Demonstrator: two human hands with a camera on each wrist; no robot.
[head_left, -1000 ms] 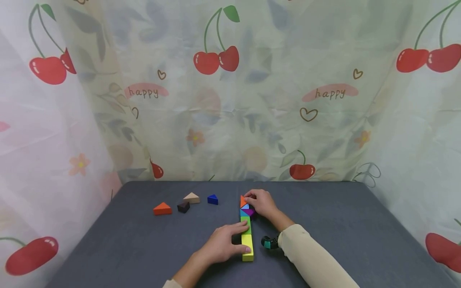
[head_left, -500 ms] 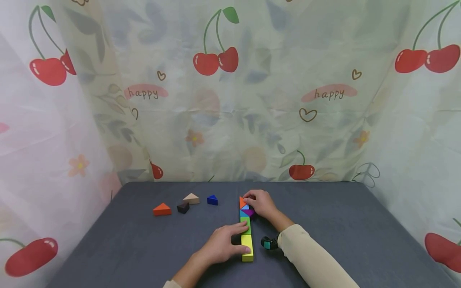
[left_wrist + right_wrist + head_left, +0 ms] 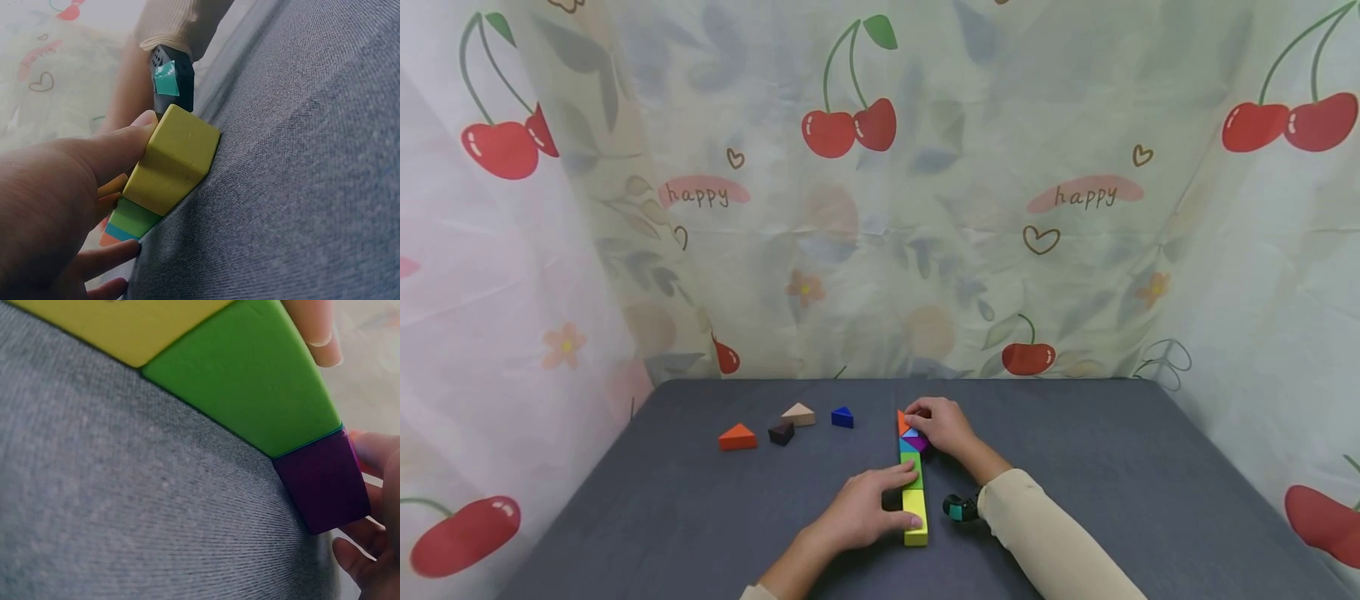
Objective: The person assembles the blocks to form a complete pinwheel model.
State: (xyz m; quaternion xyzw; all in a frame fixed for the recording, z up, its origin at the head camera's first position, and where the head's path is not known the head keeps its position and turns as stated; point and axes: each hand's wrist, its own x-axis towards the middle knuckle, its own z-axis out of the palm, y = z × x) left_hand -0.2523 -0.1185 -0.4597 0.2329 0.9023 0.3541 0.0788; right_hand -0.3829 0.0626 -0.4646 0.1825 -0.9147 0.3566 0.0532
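Observation:
A row of coloured wooden blocks runs away from me in the head view. Nearest is the yellow block [image 3: 915, 507], touching the green block [image 3: 914, 461]. Beyond them sit a light blue triangle [image 3: 905, 447], a purple triangular block [image 3: 916, 443] and an orange triangular block [image 3: 902, 423] at the far end. My left hand [image 3: 861, 502] lies along the left side, thumb on the yellow block, extended fingers on the green one. My right hand [image 3: 946, 425] bends its fingers onto the orange block, beside the purple [image 3: 325, 484]. The right fingertips are partly hidden.
Loose on the dark grey table [image 3: 685, 525], left of the row, lie an orange-red triangle [image 3: 738, 437], a black block [image 3: 782, 432], a natural wood triangle [image 3: 799, 414] and a dark blue triangle [image 3: 842, 417]. A cherry-print curtain [image 3: 880, 275] stands behind.
My right hand has shifted slightly left, and the orange and purple blocks at the far end moved a little left with it. The left hand has stayed in place.

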